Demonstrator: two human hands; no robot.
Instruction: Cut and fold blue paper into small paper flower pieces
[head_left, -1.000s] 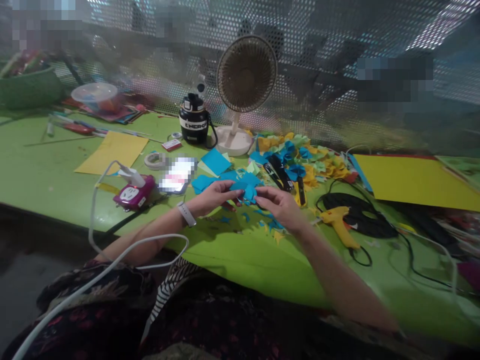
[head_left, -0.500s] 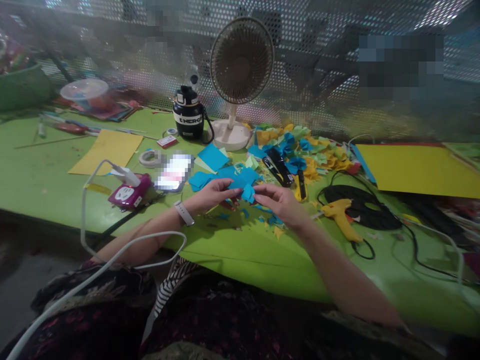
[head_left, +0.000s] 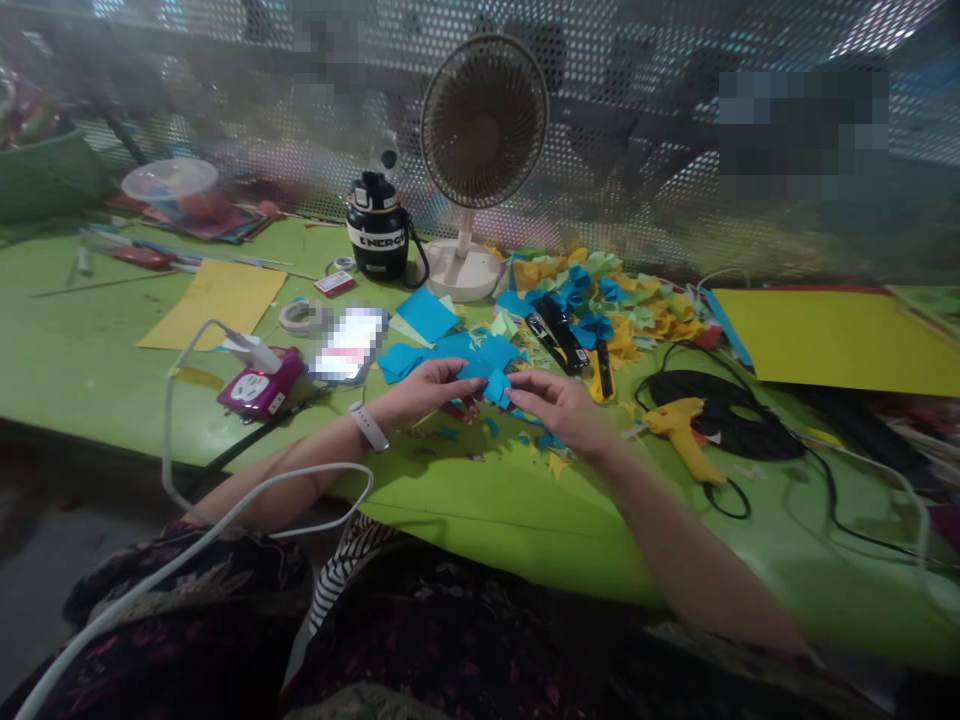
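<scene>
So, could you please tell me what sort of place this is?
Probably a paper-craft work space; I cannot tell whether at home or in a workshop. The signs: blue paper between the left hand and right hand, a heap of coloured paper pieces, and a yellow glue gun.

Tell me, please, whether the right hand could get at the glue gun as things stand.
Probably yes: the glue gun lies near the right hand, nothing visible between, though that hand holds blue paper.

A perforated wall rises beyond the right hand, light dotting it; green tabletop spreads beneath; dim floor lies well left and lower.
</scene>
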